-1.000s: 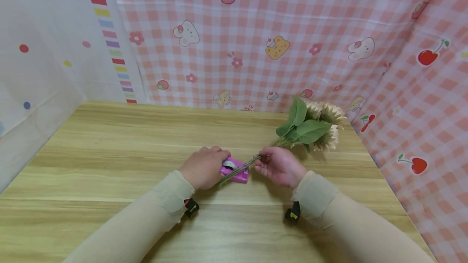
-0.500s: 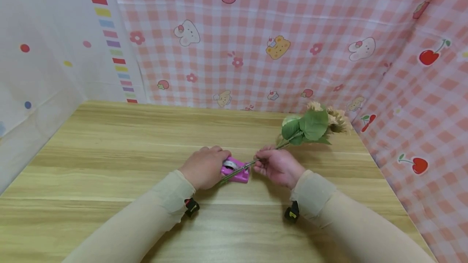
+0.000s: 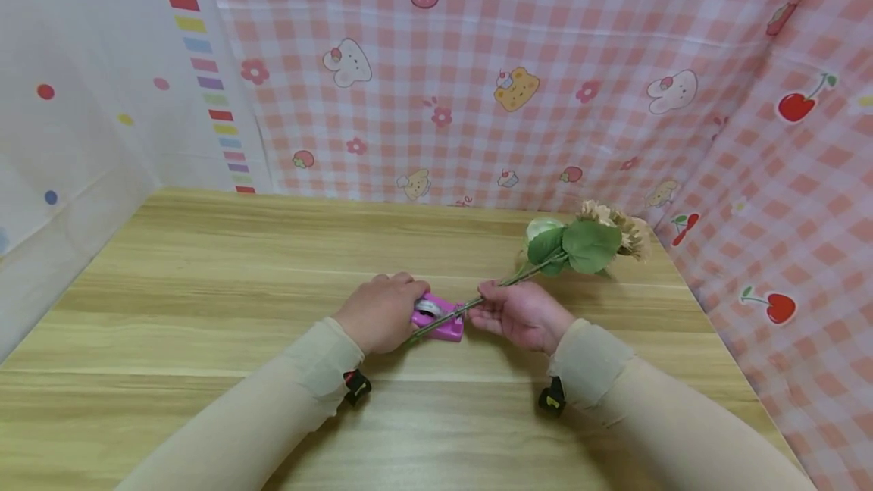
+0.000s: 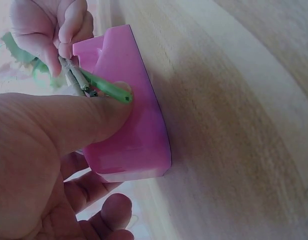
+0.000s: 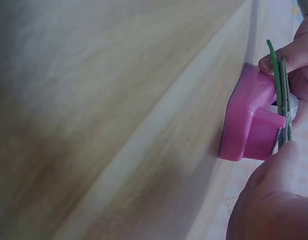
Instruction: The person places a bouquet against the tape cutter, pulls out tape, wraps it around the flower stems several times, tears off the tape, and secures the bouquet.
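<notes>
My left hand (image 3: 383, 314) grips a pink tape dispenser (image 3: 446, 332) that stands on the table. In the left wrist view its thumb (image 4: 89, 120) presses the dispenser's near side, close to the cut stem ends (image 4: 111, 90). A roll of tape (image 3: 428, 308) sits in the dispenser. My right hand (image 3: 527, 315) pinches the stems of a small bunch of artificial flowers (image 3: 607, 237) between thumb and fingers. The stems slant across the top of the dispenser, near its toothed cutter (image 5: 276, 140) in the right wrist view. Cream blooms and green leaves (image 3: 589, 245) point to the back right.
A wood-grain table (image 3: 204, 286) extends around both hands. Behind it hangs a pink checked cloth (image 3: 470, 59) with cartoon prints, and another covers the right side. White cloth (image 3: 75, 97) with coloured dots lines the left.
The flower bunch has turned about its stems, so other leaves and a pale green bloom face me. My right fingers have shifted slightly on the stems. The left hand and dispenser stay put.
</notes>
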